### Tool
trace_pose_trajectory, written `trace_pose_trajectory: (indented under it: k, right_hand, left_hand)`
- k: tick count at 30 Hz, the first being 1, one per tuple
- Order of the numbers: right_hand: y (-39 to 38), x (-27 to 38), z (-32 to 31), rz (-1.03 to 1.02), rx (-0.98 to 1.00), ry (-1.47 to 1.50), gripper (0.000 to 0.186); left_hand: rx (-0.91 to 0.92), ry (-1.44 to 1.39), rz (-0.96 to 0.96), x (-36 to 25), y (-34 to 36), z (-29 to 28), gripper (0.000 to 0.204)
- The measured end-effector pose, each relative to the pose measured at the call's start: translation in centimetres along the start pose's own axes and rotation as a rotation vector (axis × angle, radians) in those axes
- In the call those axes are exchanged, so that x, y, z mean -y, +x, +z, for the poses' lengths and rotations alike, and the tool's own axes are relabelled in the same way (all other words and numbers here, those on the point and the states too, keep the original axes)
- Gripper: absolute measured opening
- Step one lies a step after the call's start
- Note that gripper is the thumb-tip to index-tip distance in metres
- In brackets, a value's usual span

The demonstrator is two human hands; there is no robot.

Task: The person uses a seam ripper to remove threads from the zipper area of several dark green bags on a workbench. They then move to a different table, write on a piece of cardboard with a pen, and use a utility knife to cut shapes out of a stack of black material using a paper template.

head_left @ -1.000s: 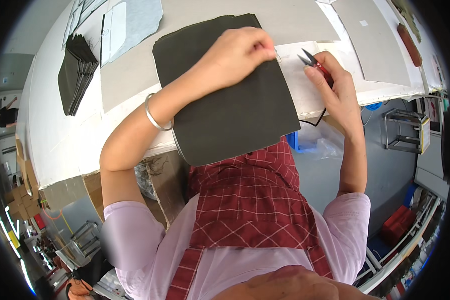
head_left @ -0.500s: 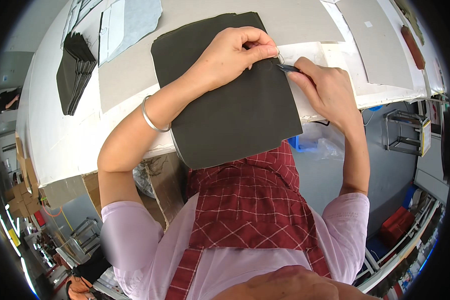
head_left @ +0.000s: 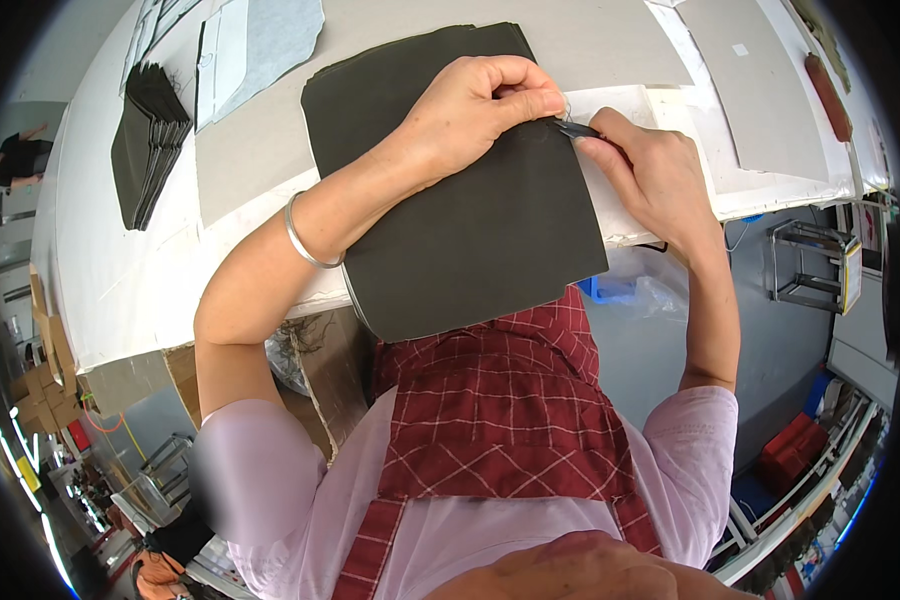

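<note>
Currently, left hand pinched on a thin thread at the edge of flat, stacked black panels overhanging the white counter; right hand clamped round dark pointed snips; metal-framed stool on grey floor.

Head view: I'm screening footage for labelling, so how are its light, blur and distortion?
Head view: white worktable bright, its left edge bowed; head view: dark sheet stack shows little surface detail; head view: lilac left sleeve partly smeared, picture corners black.
</note>
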State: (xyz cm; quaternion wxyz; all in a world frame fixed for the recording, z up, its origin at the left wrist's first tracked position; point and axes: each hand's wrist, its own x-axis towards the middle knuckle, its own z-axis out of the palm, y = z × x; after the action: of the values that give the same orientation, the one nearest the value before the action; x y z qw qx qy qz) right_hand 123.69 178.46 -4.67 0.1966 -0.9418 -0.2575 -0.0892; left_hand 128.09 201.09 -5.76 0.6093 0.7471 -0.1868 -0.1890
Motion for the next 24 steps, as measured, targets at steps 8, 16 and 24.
trace_pose_trajectory:
  k: [8, 16, 24]
  right_hand:
    - [0.3, 0.1, 0.0, -0.001, 0.061, -0.072, 0.037]
    - [-1.2, 0.0, -1.1, 0.174, -0.063, 0.27, 0.032]
    - [-7.6, 6.2, -0.5, 0.145, -0.064, 0.11, 0.065]
  left_hand:
    - [-0.002, 0.02, 0.008, -0.1, 0.0, 0.1, 0.024]
    - [-0.037, -0.034, 0.016, -2.9, -1.9, -1.7, 0.023]
    - [0.291, 0.497, -0.588, -7.4, -25.8, -10.7, 0.016]
